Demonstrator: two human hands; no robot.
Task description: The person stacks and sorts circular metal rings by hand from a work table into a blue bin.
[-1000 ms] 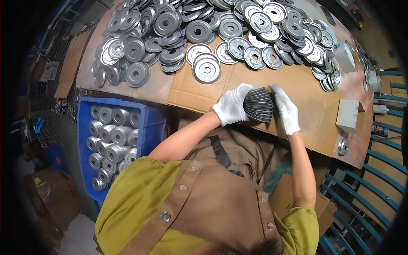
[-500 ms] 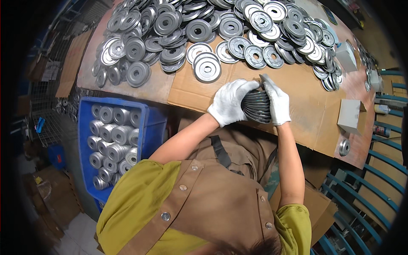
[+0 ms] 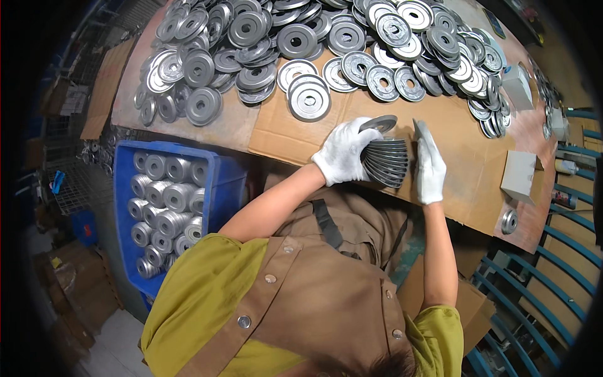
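Note:
A stack of grey metal discs point(image 3: 386, 162) lies on its side on the cardboard sheet point(image 3: 468, 160) near the table's front edge. My left hand point(image 3: 342, 151), in a white glove, grips the stack's left end, with one disc point(image 3: 378, 122) tilted up above my fingers. My right hand point(image 3: 429, 164), also gloved, presses flat against the stack's right end. A large heap of loose metal discs point(image 3: 314, 47) covers the far half of the table.
A blue crate point(image 3: 217, 188) full of stacked metal discs stands on the floor at my left. Two small white boxes point(image 3: 520, 176) sit on the right of the table, with a single disc point(image 3: 509, 221) near the edge. Blue railings run along the right.
The stack has shifted slightly left and down between my hands. One disc now tips up at the stack's left end above my left fingers.

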